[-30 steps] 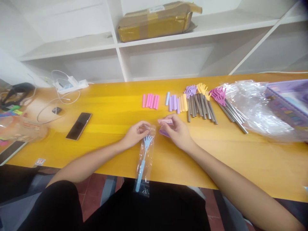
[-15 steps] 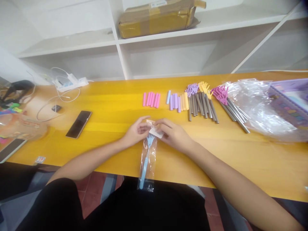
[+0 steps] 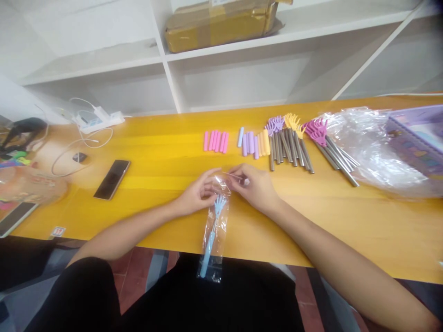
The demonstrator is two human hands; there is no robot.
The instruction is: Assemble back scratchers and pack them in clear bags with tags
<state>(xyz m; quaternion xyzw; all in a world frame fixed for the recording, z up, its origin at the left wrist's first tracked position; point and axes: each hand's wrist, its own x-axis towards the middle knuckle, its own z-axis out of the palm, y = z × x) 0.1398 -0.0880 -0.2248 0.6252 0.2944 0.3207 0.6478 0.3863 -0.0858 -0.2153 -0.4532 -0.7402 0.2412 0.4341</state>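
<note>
From where I stand, the card in the right hand has just turned. Half a second ago its pale face lay across the mouth of the clear bag; now it shows as a thin edge, lifted and tilted just beside that opening. So, as I judge it, the card is outside the bag, lined up near the mouth but not in it.

The right hand pinches the card between thumb and fingers. The left hand has its fingers curled at the bag's top end, thumb low against the plastic, apparently gripping it there. Inside the bag is the light blue scratcher, its splayed end toward the hands and its handle reaching past the counter edge, over the lap.

Farther back, the pink tubes and the metal rods with coloured claw ends lie where they were.
</note>
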